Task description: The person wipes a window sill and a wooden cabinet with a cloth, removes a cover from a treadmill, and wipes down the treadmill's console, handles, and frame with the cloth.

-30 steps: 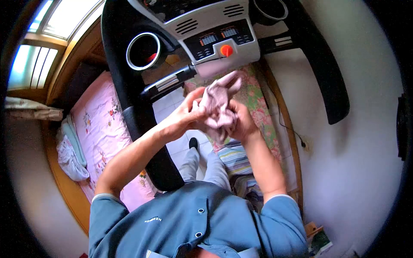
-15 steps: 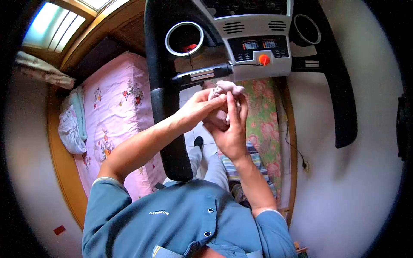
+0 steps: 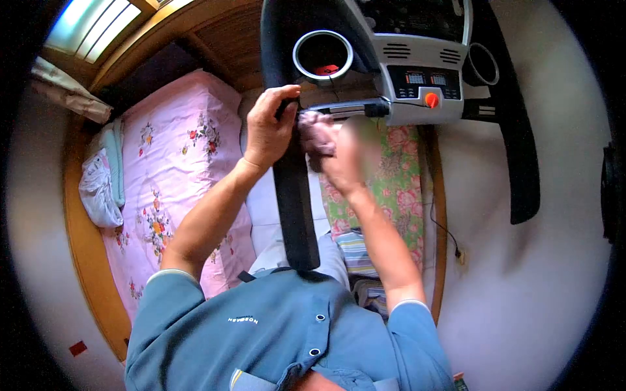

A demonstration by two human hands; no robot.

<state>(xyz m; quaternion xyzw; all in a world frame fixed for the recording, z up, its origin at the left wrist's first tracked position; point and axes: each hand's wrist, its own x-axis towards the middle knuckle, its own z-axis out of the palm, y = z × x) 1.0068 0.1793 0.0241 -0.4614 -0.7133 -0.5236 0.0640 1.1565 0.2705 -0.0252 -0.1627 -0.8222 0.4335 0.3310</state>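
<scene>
My right hand (image 3: 344, 156), partly blurred, holds a crumpled pinkish-grey cloth (image 3: 317, 135) against the inner side of the treadmill's black left handrail (image 3: 295, 208). The cloth is bunched up beside the fingers. On the other side of that rail is my left hand (image 3: 266, 130), with nothing in it. Its fingers are bent, with the thumb apart from them, at the rail's edge; whether they touch the rail I cannot tell. Just beyond the cloth runs a crossbar with metal strips (image 3: 345, 111).
The treadmill console (image 3: 424, 98) has an orange knob (image 3: 432, 100) and a cup holder (image 3: 323, 34) with a red thing inside. A pink flowered bed (image 3: 176, 150) stands at left. A green flowered mat (image 3: 398, 176) and striped cloth (image 3: 357, 254) lie right of the rail.
My hands have come apart: the left has let go of the cloth and moved left to the handrail. The right has brought the cloth left against the rail. The view has shifted a little.
</scene>
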